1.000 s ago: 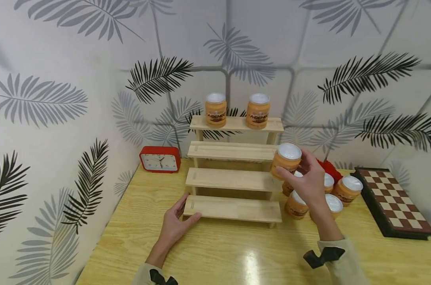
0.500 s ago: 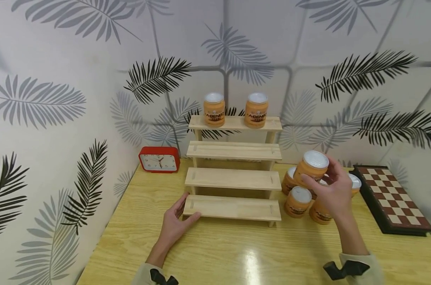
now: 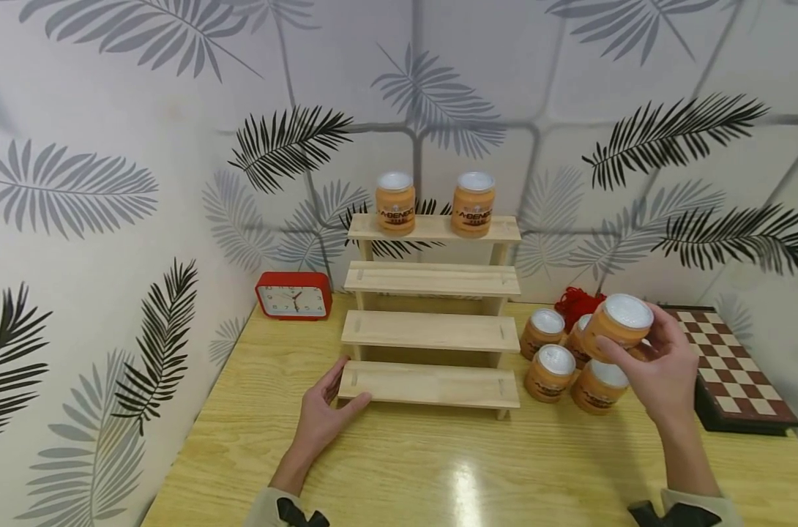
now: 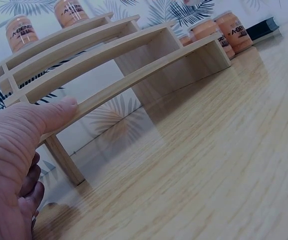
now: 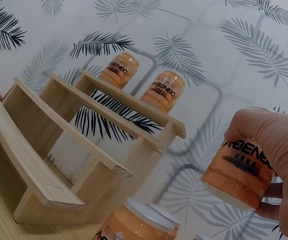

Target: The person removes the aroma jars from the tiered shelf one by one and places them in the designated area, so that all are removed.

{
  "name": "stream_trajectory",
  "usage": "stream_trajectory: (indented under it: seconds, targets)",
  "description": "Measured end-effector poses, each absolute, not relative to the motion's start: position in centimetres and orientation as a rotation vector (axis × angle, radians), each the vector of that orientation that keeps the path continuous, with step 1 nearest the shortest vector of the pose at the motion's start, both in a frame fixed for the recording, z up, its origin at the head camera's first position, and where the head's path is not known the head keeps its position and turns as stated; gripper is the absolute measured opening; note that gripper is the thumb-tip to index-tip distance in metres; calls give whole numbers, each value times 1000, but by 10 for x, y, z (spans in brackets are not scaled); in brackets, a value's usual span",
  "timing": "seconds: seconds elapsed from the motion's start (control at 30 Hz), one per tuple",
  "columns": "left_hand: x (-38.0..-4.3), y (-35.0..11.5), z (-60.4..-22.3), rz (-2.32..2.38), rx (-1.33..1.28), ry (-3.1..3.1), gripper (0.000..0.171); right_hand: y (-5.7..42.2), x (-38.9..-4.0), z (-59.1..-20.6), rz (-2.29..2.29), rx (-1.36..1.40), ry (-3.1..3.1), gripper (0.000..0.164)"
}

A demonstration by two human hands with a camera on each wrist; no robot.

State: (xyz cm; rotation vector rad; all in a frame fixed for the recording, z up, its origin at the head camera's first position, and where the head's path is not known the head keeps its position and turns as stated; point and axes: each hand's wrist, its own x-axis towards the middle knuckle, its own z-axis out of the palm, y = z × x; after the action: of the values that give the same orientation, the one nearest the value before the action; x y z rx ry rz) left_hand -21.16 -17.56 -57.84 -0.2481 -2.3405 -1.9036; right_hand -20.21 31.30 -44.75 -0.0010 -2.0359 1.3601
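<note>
My right hand grips an orange jar with a silvery lid, raised over the right side of the table. Thumb and fingers wrap its sides in the right wrist view. My left hand holds the left end of the lowest step of a four-step wooden display shelf. In the left wrist view its thumb lies along the board and the other fingers curl below. Two matching jars, a left one and a right one, stand upright on the top step.
Several more orange jars cluster on the table right of the shelf. A red stringy bundle lies behind them. At far right is a checkered board; at left stands a red clock. A patterned wall closes off the back and left.
My right hand has carried the jar rightward and lower, from beside the shelf to over the right part of the jar cluster. The left hand stays at the shelf's lowest step.
</note>
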Motion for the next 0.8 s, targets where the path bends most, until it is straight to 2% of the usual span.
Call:
stream_trajectory:
  seconds: [0.8]
  targets:
    - [-211,-176,-578,-1912,-251,-2343,85,377,-177,-473,1347,-278,-2006,78]
